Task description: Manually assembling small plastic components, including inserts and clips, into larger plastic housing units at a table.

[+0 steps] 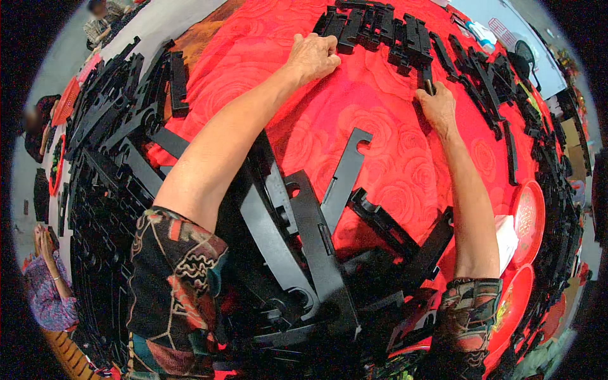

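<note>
A row of black plastic parts (373,25) lies side by side at the far end of the red rose-patterned cloth (386,152). My left hand (315,58) is closed at the row's left end, its fingers curled downward; whatever they hold is hidden. Right of the row, my right hand (437,104) grips a narrow black plastic part (429,81) between thumb and fingers. Below my arms lies a loose heap of longer black plastic parts with hooked ends, among them a flat hooked part (345,174) and a long notched part (310,234).
A dense pile of black parts (101,209) covers the left side. More black parts (481,76) lie at the right. Two red round trays (531,221) and a white cloth (506,240) are by my right arm. Other people (50,285) sit along the left edge.
</note>
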Demonstrator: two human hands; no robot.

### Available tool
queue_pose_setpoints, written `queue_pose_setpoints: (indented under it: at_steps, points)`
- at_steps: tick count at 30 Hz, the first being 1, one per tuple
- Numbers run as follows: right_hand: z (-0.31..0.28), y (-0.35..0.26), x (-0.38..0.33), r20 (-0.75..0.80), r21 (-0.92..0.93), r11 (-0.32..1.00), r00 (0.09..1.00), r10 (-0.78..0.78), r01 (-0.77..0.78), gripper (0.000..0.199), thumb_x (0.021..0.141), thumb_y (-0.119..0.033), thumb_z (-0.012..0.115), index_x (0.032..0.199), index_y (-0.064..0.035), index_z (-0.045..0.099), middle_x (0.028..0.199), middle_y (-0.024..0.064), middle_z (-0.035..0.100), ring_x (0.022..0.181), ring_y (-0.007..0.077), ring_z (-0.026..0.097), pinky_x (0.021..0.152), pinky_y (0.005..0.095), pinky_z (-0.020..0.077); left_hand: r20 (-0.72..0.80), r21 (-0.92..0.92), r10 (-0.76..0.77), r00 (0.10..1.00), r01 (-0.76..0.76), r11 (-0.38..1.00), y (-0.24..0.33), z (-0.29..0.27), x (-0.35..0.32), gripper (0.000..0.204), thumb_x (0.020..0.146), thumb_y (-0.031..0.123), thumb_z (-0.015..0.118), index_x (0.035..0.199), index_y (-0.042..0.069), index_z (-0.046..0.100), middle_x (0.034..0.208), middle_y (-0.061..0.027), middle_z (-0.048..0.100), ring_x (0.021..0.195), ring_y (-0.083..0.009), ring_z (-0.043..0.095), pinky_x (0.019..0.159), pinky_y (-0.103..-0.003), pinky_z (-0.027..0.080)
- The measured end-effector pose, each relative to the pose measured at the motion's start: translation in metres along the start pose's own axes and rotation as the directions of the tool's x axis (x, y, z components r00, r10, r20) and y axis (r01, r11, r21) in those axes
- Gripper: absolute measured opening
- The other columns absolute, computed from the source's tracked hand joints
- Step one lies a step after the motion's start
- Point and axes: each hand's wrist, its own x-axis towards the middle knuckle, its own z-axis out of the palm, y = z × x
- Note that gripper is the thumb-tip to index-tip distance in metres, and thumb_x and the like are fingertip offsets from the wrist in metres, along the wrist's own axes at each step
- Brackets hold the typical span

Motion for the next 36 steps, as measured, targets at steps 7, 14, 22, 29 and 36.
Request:
queue_pose_setpoints:
  at_steps: [7, 14, 22, 29, 36]
  points:
    - [-0.005, 0.002, 0.004, 0.011, 0.039, 0.998, 0.999, 0.043, -0.043, 0.042, 0.068, -0.032, 0.062, 0.084, 0.0058, 0.057, 0.082, 0.0271, 0.06, 0.084, 0.0398, 0.059, 0.074, 0.0439, 0.0446, -0.072, -0.209, -0.066, 0.995, 0.05, 0.977, -0.001, -0.012, 0.006, 0.023, 0.065, 0.029, 0.057, 0.071, 0.007, 0.061, 0.069, -0.013, 0.063, 0.069, -0.0311, 0.06, 0.068, -0.041, 0.045]
    - [-0.006, 0.008, -0.003, 0.062, -0.003, 0.999, 0.997, 0.048, -0.047, 0.04, 0.068, -0.03, 0.062, 0.086, 0.0054, 0.058, 0.086, 0.0284, 0.059, 0.087, 0.0404, 0.058, 0.076, 0.0442, 0.0447, 0.084, -0.266, 0.147, 0.986, -0.12, 0.956, 0.034, 0.012, 0.008, 0.017, 0.067, 0.018, 0.056, 0.074, 0.003, 0.059, 0.071, -0.0154, 0.061, 0.067, -0.0288, 0.06, 0.06, -0.037, 0.046]
    - [-0.066, 0.042, -0.066, 0.228, 0.028, 0.996, 0.97, -0.088, 0.084, 0.028, 0.068, -0.016, 0.06, 0.088, 0.0023, 0.053, 0.082, 0.024, 0.059, 0.081, 0.0386, 0.057, 0.07, 0.042, 0.0445, 0.327, -0.294, 0.18, 0.928, -0.081, 0.952, 0.088, 0.005, -0.033, 0.023, 0.065, 0.024, 0.062, 0.07, 0.002, 0.059, 0.07, -0.0149, 0.06, 0.069, -0.029, 0.06, 0.059, -0.039, 0.046]
    - [-0.124, 0.007, -0.145, 0.453, 0.255, 0.953, 0.85, -0.268, 0.164, 0.031, 0.066, -0.008, 0.059, 0.095, 0.0017, 0.051, 0.075, 0.0212, 0.055, 0.074, 0.0353, 0.057, 0.068, 0.0383, 0.044, 0.313, -0.342, 0.468, 0.826, -0.362, 0.867, 0.103, -0.033, -0.074, 0.016, 0.06, 0.017, 0.062, 0.061, 0.003, 0.055, 0.071, -0.0136, 0.059, 0.07, -0.0297, 0.059, 0.058, -0.039, 0.045]
    - [-0.189, -0.011, -0.178, 0.293, 0.375, 0.907, 0.904, -0.311, 0.19, 0.029, 0.069, -0.01, 0.059, 0.092, 0.0021, 0.048, 0.069, 0.0106, 0.043, 0.066, 0.0203, 0.045, 0.062, 0.0322, 0.0397, 0.119, -0.348, 0.527, 0.842, -0.462, 0.816, 0.163, -0.128, -0.066, 0.019, 0.061, 0.019, 0.062, 0.063, 0.001, 0.057, 0.066, -0.014, 0.058, 0.064, -0.0301, 0.058, 0.057, -0.039, 0.045]
